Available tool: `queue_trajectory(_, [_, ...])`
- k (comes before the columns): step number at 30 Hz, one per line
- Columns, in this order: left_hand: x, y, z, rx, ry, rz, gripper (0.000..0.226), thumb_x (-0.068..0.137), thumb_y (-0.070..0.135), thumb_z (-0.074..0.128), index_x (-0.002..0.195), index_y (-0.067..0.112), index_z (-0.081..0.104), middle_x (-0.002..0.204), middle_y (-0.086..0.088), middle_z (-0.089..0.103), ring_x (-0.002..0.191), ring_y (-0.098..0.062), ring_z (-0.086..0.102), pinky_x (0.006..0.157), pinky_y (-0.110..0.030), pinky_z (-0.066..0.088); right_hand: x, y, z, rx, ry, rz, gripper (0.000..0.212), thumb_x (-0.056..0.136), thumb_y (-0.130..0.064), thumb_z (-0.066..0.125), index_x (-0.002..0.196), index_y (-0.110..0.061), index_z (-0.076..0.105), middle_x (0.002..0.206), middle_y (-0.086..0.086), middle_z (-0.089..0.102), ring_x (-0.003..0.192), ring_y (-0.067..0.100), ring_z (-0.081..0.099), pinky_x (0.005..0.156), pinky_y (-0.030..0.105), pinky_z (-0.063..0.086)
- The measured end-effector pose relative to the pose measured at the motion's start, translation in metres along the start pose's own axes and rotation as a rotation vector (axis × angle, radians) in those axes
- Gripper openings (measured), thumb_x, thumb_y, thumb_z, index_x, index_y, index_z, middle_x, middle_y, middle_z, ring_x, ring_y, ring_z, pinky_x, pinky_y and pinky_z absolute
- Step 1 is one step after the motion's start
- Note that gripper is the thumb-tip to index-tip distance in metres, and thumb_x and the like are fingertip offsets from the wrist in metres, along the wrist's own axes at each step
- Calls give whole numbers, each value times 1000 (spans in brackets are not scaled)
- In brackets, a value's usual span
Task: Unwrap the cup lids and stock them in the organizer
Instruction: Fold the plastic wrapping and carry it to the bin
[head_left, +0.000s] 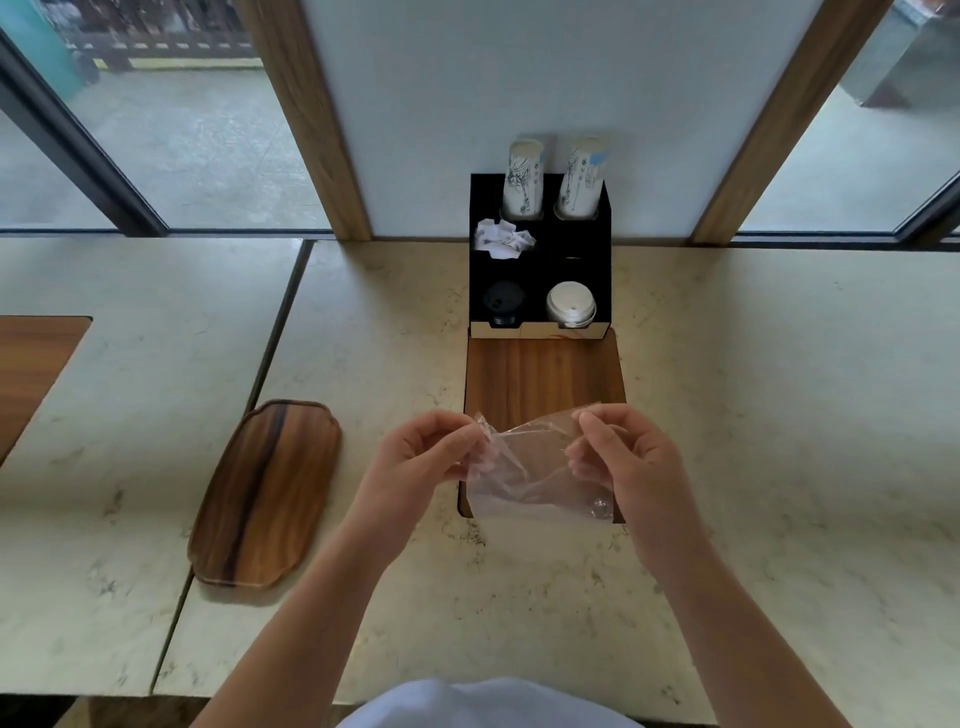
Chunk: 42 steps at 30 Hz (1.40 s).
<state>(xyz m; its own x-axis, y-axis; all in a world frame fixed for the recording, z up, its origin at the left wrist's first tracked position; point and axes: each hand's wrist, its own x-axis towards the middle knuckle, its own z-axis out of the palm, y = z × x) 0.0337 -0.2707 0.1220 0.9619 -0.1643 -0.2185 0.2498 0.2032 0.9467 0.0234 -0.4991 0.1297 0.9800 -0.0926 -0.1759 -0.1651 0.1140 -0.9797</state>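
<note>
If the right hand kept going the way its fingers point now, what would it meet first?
The right hand points leftward across the clear plastic wrap it pinches, so it would probably meet the left hand first.

Print on the paper cups (522, 179) is unreadable.

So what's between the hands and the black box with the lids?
In the head view, only bare wooden board lies between the plastic wrap in the hands and the organizer.
</note>
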Motion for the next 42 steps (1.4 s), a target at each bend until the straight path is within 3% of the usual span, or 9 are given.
queue_trajectory(9, [-6,-2,2,-185,96,6,18,88,22,65,94,5,66,85,-12,71,78,-24,68,72,-33,55,2,7,2,-59,86,-93,12,99,-11,62,92,-9,72,73,10,72,62,17,65,62,22,58])
queue_trajectory(14, [0,-6,2,-234,36,-56,29,93,28,70,107,4,62,101,-22,76,85,-32,75,72,-34,62,8,12,10,-65,109,-49,14,102,-15,59,93,-11,68,72,8,73,58,18,66,59,25,57])
queue_trajectory(16, [6,-9,-1,-166,-8,-95,38,89,32,78,111,5,64,106,-26,75,88,-36,75,73,-35,63,13,13,9,-60,109,-20,15,103,-18,58,94,-11,68,73,7,73,57,17,66,57,27,59])
queue_trajectory(21, [29,-28,-8,26,-10,-194,14,94,20,74,102,8,71,101,-19,78,91,-34,77,73,-30,60,39,22,-1,-63,132,67,19,104,-24,58,96,-9,67,75,4,73,63,16,69,59,29,61])
queue_trajectory(26, [60,-51,-16,145,46,-277,9,96,17,71,98,9,69,96,-13,80,88,-24,78,71,-25,59,72,50,-15,-342,59,85,14,102,-21,60,93,-14,69,75,0,73,70,15,68,66,24,57])
queue_trajectory(35, [115,-92,-28,318,97,-399,4,91,11,72,91,7,71,79,-7,75,72,-16,68,61,-18,56,133,97,-27,-589,-17,247,14,99,-31,63,94,-23,73,79,-6,69,84,16,69,88,38,59])
queue_trajectory(39, [132,-105,-36,361,128,-441,4,87,15,74,88,11,73,73,-3,76,72,-17,69,59,-19,55,154,110,-30,-695,-77,262,14,99,-33,63,99,-25,74,83,-10,70,82,10,67,81,31,57])
queue_trajectory(42, [145,-115,-40,444,146,-473,7,89,19,76,90,14,73,75,-1,78,75,-18,72,64,-25,57,170,122,-31,-803,-122,249,15,100,-33,61,100,-25,73,84,-13,68,81,6,65,70,21,47])
